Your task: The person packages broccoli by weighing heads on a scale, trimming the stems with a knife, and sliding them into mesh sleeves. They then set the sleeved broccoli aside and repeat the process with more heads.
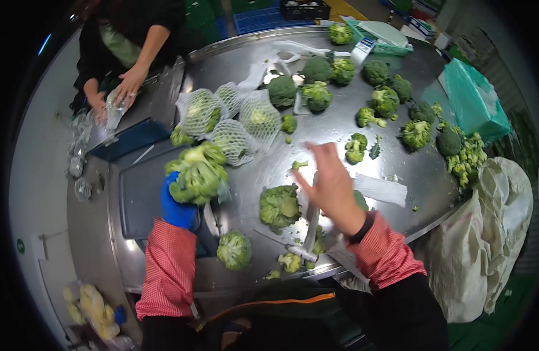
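My left hand (179, 206), in a blue glove, is closed around a light green broccoli head (198, 172), lifted over the edge of a dark grey tray (142, 199). My bare right hand (332, 190) is slightly blurred, with its fingers apart and nothing in them. It is above the steel table, to the right of a broccoli head (279, 207) lying stem up. Another broccoli head (234, 250) sits below my left hand. A tool with a pale handle (303, 253) lies near the front edge. Beyond my left hand are several broccoli heads in white foam nets (229, 140).
Several loose broccoli heads (385, 100) spread over the steel table (246, 193). A scale (386, 34) stands at the back, a green plastic-lined container (477, 99) at the right. White sacks (483, 234) hang beside the table. Another person's hands (120, 96) work at the upper left.
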Motion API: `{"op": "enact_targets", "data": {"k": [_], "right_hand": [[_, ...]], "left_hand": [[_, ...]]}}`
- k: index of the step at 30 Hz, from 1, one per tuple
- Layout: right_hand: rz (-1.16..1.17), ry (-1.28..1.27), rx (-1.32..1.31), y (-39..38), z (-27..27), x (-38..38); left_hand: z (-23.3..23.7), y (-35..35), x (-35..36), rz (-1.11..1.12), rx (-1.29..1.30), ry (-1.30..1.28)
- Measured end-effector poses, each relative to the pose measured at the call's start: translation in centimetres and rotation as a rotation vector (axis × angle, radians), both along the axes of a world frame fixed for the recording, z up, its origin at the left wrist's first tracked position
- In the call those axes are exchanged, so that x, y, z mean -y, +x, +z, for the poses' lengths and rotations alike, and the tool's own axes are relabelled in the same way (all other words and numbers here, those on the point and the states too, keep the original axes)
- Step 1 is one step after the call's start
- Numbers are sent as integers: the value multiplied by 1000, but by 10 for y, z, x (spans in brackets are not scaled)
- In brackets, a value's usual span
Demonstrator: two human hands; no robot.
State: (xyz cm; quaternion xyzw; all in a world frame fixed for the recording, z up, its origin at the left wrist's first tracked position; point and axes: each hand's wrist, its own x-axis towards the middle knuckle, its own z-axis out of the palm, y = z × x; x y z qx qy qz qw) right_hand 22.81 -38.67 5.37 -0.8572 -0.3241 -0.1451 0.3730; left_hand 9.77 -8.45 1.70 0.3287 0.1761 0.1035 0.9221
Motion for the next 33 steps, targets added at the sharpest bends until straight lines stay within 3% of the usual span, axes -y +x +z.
{"op": "enact_targets", "data": {"k": [3,5,7,9,10,12,13,15,17,18,19,20,21,25,28,29,32,33], "right_hand": [[-221,-597,-245,24,-56,25],[-205,-677,-383,32,-103,34],[-121,-384,-508,36,-140,42],[-94,-318,-393,28,-116,32],[-42,-151,-391,23,-100,25],[127,173,-666,11,-67,14],[208,310,-781,0,-42,2],[361,479,-935,-27,0,-20],[460,519,-1029,-50,13,-41],[459,419,-998,-55,10,-47],[464,459,-1058,-62,9,-57],[468,500,-1119,-71,9,-67],[436,464,-1122,-80,19,-76],[344,53,-591,-88,7,-85],[446,-105,434,-94,18,-96],[502,-83,444,-101,20,-97],[826,73,-90,-128,26,-94],[794,9,-541,-133,28,-88]], "left_hand": [[-7,-23,-49,142,-87,33],[-31,-40,-80,172,-135,129],[-54,-52,-99,178,-180,345],[-57,-69,-102,282,-291,565],[-54,-73,-98,364,-374,679],[-31,-82,-84,402,-449,752],[-21,-84,-65,622,-476,1047],[21,-88,-22,777,-347,1522],[40,-78,38,518,46,1169],[9,-73,44,209,24,1195],[24,-69,73,41,-80,814],[7,-61,84,-107,-115,599],[-2,-57,86,-180,-285,671],[17,-64,80,-178,-322,593],[-6,-79,79,-180,-172,-157],[-52,-78,68,-366,-32,-303],[-46,-88,68,-274,94,-359],[-31,-89,77,-152,-114,-426]]}}
